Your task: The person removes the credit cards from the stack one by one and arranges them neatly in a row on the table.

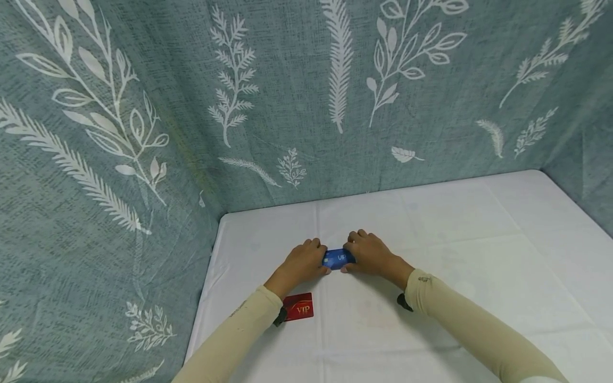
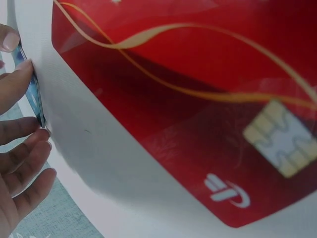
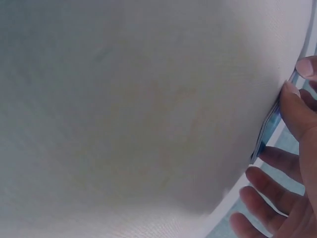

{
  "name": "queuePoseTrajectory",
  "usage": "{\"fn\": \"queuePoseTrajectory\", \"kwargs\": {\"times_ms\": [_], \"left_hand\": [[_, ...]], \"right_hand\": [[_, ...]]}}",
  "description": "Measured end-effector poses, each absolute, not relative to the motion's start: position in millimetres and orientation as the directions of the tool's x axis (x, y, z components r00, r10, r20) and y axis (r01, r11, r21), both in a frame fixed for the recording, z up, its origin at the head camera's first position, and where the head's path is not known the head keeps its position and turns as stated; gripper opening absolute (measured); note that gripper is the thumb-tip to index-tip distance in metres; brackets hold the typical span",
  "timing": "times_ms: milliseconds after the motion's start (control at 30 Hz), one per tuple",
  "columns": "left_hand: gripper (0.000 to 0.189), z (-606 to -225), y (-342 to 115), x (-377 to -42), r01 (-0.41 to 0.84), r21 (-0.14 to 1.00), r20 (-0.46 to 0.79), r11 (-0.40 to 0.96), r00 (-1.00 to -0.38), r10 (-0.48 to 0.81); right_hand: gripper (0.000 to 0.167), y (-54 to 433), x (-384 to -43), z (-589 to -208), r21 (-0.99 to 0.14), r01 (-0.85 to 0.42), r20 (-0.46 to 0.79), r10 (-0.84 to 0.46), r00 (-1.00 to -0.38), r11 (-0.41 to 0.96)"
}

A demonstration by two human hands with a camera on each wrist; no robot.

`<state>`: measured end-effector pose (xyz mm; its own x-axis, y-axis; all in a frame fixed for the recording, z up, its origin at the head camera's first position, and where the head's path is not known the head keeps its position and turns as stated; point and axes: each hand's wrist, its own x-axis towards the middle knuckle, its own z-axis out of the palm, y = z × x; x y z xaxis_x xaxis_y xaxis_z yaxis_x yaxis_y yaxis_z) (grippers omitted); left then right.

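Observation:
A blue card marked VIP (image 1: 333, 259) is held between both hands over the white table. My left hand (image 1: 304, 260) pinches its left end, thumb on the near edge and fingers at the far side. At the other end, my right hand (image 1: 370, 254) grips it the same way, covering the right edge. Both wrist views show the card edge-on, a thin blue strip (image 3: 270, 121) with layered lines along its edge. Beneath my left wrist lies a red VIP card (image 1: 299, 307), face up, its gold chip showing large in the left wrist view.
A white cloth covers the table (image 1: 460, 276), with faint creases. Blue-green curtains (image 1: 297, 106) with white leaf prints hang behind the table and along its sides. A dark wrist device (image 1: 404, 302) shows under the right sleeve.

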<state>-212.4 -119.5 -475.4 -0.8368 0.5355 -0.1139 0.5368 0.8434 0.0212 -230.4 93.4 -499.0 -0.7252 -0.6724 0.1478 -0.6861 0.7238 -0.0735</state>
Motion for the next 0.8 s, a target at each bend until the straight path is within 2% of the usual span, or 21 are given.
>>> {"fn": "queuePoseTrajectory", "kwargs": {"times_ms": [467,800], "left_hand": [[0.053,-474.3,-119.0,-212.2,0.521,0.064,-0.137,0.851,-0.840,0.525],[0.053,-472.1,-119.0,-211.5,0.535,0.072,-0.122,0.842,-0.833,0.539]], "right_hand": [[0.055,93.6,-231.1,-502.0,-0.091,-0.710,0.172,-0.691,-0.702,0.699],[0.054,93.0,-231.5,-500.6,-0.089,-0.699,0.141,-0.686,-0.714,0.710]]}}
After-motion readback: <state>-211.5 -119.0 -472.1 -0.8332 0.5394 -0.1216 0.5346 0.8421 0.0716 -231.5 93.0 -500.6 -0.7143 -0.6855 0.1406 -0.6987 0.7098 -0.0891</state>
